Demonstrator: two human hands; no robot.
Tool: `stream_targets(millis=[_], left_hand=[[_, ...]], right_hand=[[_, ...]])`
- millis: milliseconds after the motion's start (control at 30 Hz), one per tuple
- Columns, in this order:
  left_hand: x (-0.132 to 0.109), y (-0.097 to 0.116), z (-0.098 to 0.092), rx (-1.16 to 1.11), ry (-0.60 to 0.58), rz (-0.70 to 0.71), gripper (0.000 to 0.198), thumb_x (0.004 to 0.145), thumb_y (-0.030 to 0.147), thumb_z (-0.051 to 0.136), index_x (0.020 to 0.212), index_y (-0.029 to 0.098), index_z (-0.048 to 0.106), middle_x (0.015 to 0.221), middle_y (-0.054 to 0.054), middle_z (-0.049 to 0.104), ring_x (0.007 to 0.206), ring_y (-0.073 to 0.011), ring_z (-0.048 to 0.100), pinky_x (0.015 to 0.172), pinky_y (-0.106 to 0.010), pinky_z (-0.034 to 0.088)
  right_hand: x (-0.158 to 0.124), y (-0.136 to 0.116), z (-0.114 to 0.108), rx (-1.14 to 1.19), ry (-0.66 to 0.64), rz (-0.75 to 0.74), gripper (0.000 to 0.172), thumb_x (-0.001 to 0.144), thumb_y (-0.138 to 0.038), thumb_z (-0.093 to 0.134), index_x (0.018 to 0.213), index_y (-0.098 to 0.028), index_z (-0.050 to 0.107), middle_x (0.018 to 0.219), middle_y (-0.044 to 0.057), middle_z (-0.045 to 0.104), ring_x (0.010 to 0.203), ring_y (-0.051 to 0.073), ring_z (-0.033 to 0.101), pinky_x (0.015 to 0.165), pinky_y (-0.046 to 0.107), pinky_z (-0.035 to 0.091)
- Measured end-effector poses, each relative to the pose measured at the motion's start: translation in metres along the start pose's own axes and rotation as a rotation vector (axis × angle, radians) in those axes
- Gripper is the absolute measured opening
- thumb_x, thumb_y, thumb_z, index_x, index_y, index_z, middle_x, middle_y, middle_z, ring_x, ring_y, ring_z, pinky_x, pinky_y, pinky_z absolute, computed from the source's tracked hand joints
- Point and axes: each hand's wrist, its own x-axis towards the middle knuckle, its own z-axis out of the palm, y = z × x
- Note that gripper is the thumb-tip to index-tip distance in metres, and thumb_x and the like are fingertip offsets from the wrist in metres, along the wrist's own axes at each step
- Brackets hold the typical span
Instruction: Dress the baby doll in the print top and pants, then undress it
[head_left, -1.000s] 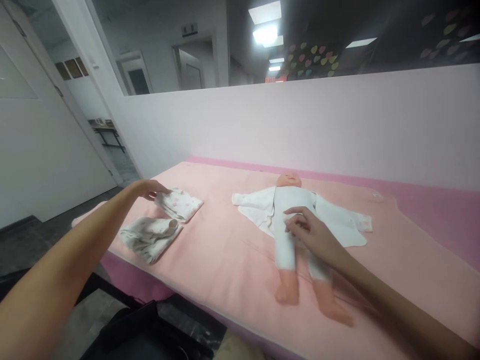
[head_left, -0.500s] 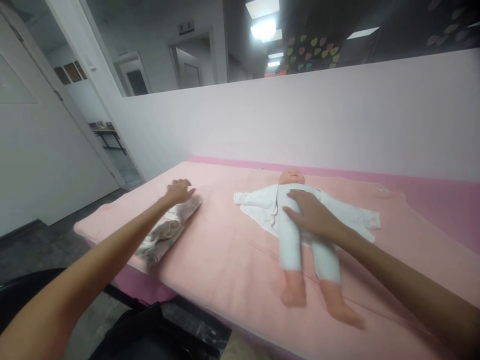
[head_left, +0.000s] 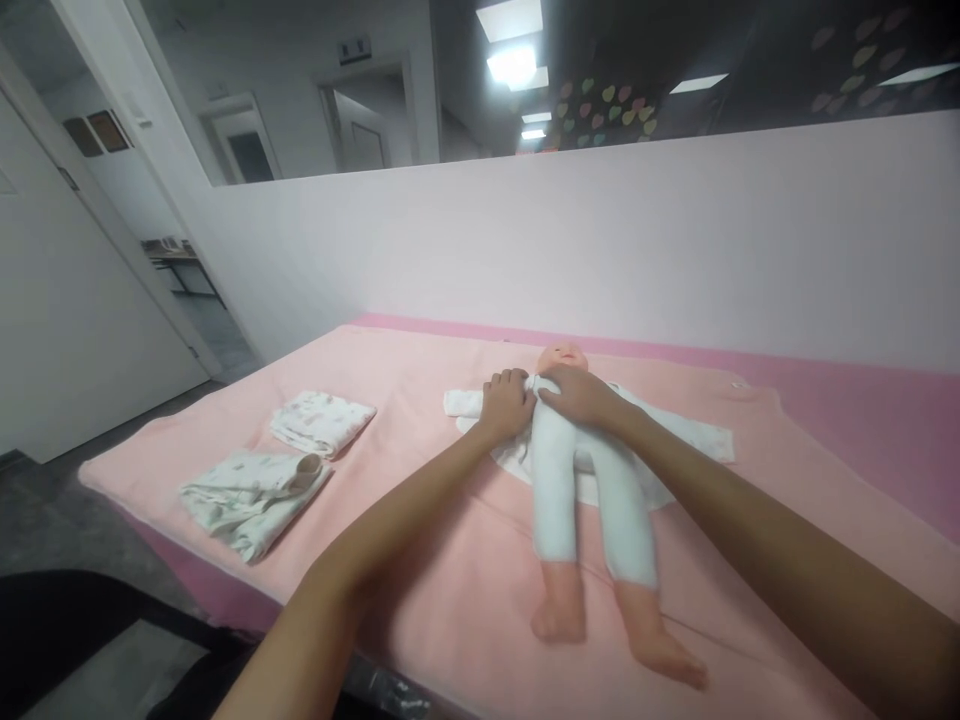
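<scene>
Doll [head_left: 555, 460] lay on its back, left hand [head_left: 508, 404] and right hand [head_left: 581, 395] at its chest.
In the head view, both hands sat close together, fingers bent, about the top of the white leggings [head_left: 628, 520]; whether they pinched it could not be told. The step in hand seemed to be settling the leggings, and the next move likely called for a light, even hold at both sides. A shirt [head_left: 694, 435] lay spread under the doll. Two folded cloths [head_left: 321, 422] [head_left: 255, 500] lay well apart, leftward, on the pink cover [head_left: 420, 440]. Behind rose a white wall [head_left: 570, 240] with dark glass [head_left: 630, 50] above; a door [head_left: 75, 290] stood at left.
</scene>
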Motion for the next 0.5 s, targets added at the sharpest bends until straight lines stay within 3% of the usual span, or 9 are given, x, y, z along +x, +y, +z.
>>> stream_targets(millis=[167,300,500], left_hand=[[-0.003,-0.010,0.009,-0.029,0.061,-0.003,0.032,0.105,0.033,0.047,0.132,0.020,0.057,0.130,-0.010,0.067,0.116,-0.0303,0.056,0.102,-0.044,0.040],[-0.004,-0.014,0.011,-0.022,0.043,0.003,0.031,0.101,0.026,0.051,0.130,0.020,0.057,0.130,-0.009,0.069,0.112,-0.0304,0.057,0.098,-0.044,0.041],[-0.005,-0.016,0.006,-0.039,0.009,-0.010,0.031,0.099,0.017,0.049,0.128,0.021,0.057,0.123,-0.009,0.071,0.108,-0.0303,0.059,0.095,-0.043,0.043]], right_hand=[[0.022,-0.009,0.002,-0.107,-0.047,0.029,0.050,0.098,-0.045,0.051,0.132,-0.015,0.072,0.141,0.014,0.063,0.128,0.030,0.059,0.107,0.039,0.045],[0.034,-0.022,0.006,-0.200,-0.120,0.033,0.048,0.096,-0.042,0.051,0.124,-0.012,0.076,0.129,0.019,0.067,0.127,0.036,0.057,0.108,0.045,0.042],[0.039,-0.029,0.009,-0.251,-0.199,0.092,0.059,0.090,-0.049,0.059,0.144,-0.025,0.065,0.151,0.015,0.054,0.147,0.039,0.038,0.121,0.057,0.024]])
